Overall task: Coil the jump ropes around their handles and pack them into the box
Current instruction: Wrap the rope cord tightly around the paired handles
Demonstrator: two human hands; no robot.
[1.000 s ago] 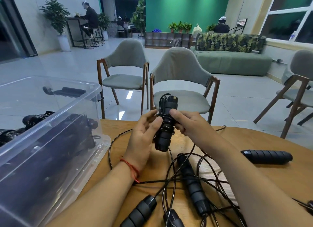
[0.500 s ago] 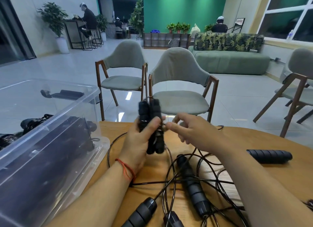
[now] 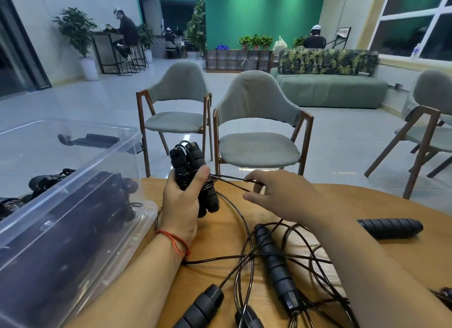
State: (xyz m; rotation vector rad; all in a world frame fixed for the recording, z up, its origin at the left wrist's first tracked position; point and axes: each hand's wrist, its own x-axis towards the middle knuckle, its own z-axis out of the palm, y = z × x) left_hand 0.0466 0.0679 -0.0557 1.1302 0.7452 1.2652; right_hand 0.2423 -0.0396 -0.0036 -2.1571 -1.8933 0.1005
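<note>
My left hand [image 3: 182, 205] grips a pair of black jump-rope handles [image 3: 189, 166] held upright together, thumb pressed across them where thin cord is wound round. My right hand [image 3: 276, 193] pinches that cord [image 3: 231, 181], stretched taut to the right of the handles. More black handles [image 3: 274, 261] [image 3: 390, 227] [image 3: 200, 310] and tangled loose cord [image 3: 244, 259] lie on the round wooden table [image 3: 367, 205]. A clear plastic box [image 3: 73, 205] stands at the left, holding several dark coiled ropes.
Two grey chairs [image 3: 259, 132] [image 3: 178, 107] stand just beyond the table's far edge, another [image 3: 428, 122] at the right. A green sofa [image 3: 330, 88] and people sitting far behind. The box wall rises close to my left forearm.
My left hand moved the handles left and higher, taking them alone. My right hand let go of the handles, moved right and now pulls the cord out taut.
</note>
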